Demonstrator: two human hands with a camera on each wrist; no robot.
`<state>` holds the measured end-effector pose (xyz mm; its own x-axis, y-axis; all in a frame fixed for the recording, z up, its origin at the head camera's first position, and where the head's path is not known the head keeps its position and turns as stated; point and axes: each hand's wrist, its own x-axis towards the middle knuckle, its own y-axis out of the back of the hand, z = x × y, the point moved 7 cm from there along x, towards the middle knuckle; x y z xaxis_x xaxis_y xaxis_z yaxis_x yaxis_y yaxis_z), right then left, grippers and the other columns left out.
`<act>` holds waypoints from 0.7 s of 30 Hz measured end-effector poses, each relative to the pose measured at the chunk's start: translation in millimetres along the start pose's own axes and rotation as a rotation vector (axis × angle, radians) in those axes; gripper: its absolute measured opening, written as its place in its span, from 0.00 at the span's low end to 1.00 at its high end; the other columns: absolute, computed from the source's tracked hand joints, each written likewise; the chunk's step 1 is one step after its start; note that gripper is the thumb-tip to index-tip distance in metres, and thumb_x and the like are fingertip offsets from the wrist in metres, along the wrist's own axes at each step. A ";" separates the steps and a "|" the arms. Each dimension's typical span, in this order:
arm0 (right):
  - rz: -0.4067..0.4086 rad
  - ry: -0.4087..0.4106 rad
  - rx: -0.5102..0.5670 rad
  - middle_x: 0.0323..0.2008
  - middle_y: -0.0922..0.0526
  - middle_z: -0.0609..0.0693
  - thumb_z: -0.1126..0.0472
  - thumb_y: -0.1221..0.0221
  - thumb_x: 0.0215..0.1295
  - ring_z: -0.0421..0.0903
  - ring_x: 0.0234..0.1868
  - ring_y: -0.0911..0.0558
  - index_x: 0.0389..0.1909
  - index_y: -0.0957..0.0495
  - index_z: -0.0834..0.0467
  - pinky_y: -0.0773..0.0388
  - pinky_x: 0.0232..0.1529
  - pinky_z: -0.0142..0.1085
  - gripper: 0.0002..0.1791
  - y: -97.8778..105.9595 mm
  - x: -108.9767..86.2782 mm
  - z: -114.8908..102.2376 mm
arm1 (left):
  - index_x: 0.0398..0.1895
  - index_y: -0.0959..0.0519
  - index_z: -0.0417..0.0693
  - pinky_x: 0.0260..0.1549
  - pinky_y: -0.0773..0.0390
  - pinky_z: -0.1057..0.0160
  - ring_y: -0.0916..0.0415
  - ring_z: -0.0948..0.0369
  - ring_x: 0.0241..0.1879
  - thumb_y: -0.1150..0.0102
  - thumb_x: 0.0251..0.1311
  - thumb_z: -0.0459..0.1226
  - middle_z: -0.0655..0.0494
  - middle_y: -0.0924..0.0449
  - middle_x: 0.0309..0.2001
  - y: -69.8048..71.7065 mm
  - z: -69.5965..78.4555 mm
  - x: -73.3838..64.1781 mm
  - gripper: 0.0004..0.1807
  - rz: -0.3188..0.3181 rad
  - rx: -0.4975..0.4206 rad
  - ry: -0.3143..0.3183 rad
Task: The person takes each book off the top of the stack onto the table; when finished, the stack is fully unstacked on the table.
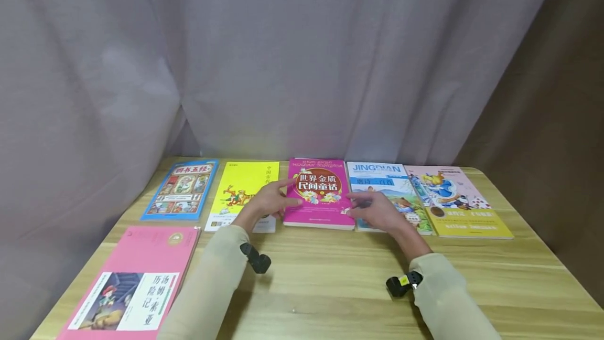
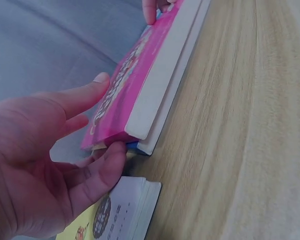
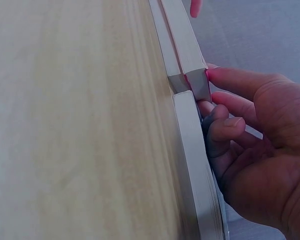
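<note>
A magenta book (image 1: pixel 318 193) lies flat at the middle of the back row, on top of another book (image 2: pixel 146 145) with a blue edge. My left hand (image 1: pixel 271 201) holds its left side, thumb over the cover and the other fingers bent at the edge. At the opposite side, my right hand (image 1: pixel 375 209) grips the lower right corner with its fingertips; its curled fingers (image 3: pixel 225 127) hang over the neighbouring blue-and-white book (image 1: pixel 391 188). A yellow book (image 1: pixel 236 182) lies just under my left hand.
Farther left in the row is a blue-bordered book (image 1: pixel 181 190). A pink-and-yellow book (image 1: pixel 460 203) lies at the right end. Nearer, at the table's left, rests a large pink book (image 1: pixel 137 256). Grey curtain (image 1: pixel 292 56) hangs behind the wooden table (image 1: pixel 330 287).
</note>
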<state>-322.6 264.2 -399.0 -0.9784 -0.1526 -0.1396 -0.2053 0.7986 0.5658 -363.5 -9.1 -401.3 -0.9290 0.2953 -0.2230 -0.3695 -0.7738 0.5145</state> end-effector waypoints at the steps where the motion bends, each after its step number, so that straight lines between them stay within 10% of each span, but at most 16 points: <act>1: 0.001 -0.001 -0.001 0.54 0.16 0.60 0.59 0.30 0.67 0.42 0.23 0.27 0.72 0.24 0.58 0.27 0.23 0.33 0.32 0.1 -0.2 0.3 | 0.82 0.35 0.65 0.22 0.20 0.66 0.25 0.61 0.22 0.26 0.64 0.49 0.43 0.18 0.44 -1.1 0.9 1.3 0.44 0.004 0.018 0.000; 9: 0.006 -0.002 -0.014 0.55 0.17 0.58 0.58 0.30 0.68 0.44 0.27 0.25 0.72 0.24 0.57 0.25 0.24 0.34 0.32 -0.3 0.1 2.4 | 0.80 0.33 0.69 0.20 0.25 0.65 0.27 0.60 0.23 0.26 0.61 0.56 0.43 0.28 0.73 -9.3 4.9 9.3 0.44 0.049 0.195 0.021; 15: 0.009 0.004 -0.009 0.53 0.17 0.58 0.58 0.30 0.68 0.45 0.30 0.24 0.72 0.24 0.58 0.25 0.25 0.34 0.33 -1.1 -0.9 1.7 | 0.80 0.32 0.66 0.45 0.15 0.54 0.15 0.51 0.45 0.27 0.61 0.57 0.44 0.28 0.75 -8.9 12.5 8.1 0.44 0.073 0.336 -0.013; 21: 0.011 0.006 0.001 0.53 0.17 0.58 0.58 0.30 0.67 0.46 0.32 0.23 0.72 0.24 0.58 0.25 0.25 0.34 0.33 0.2 0.0 1.9 | 0.80 0.32 0.65 0.24 0.25 0.66 0.24 0.59 0.30 0.25 0.61 0.54 0.44 0.28 0.74 -7.6 13.1 9.2 0.44 0.068 0.288 0.016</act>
<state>-322.6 265.4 -400.5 -0.9808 -0.1469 -0.1286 -0.1942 0.8008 0.5665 -369.5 6.9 -396.4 -0.9522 0.2380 -0.1915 -0.2991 -0.5999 0.7421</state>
